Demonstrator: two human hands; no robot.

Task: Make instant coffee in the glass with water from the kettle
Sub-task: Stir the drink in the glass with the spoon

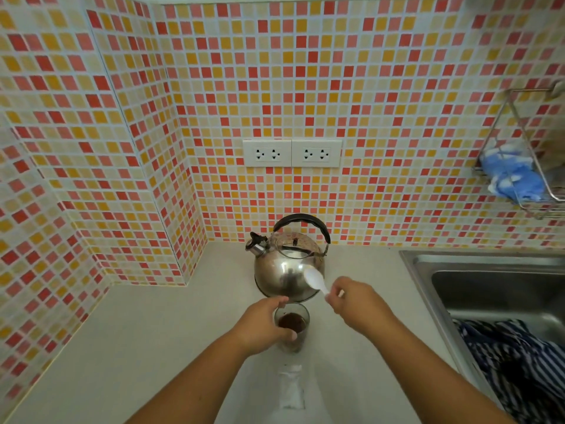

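A clear glass (293, 324) stands on the pale counter (153, 347) with dark brown coffee inside. My left hand (263, 327) wraps around its left side. To the right and a little above the glass, my right hand (356, 304) pinches the handle of a white plastic spoon (315, 280), whose bowl points up and left in front of the kettle. The steel kettle (287, 270) with a black handle and a spout to the left sits just behind the glass, lid on.
A small clear bag of white powder (292, 390) lies on the counter in front of the glass. A steel sink (495, 289) at the right holds a striped cloth (519, 359). A wire rack (519, 166) with a blue cloth hangs on the tiled wall, beside two sockets (292, 153).
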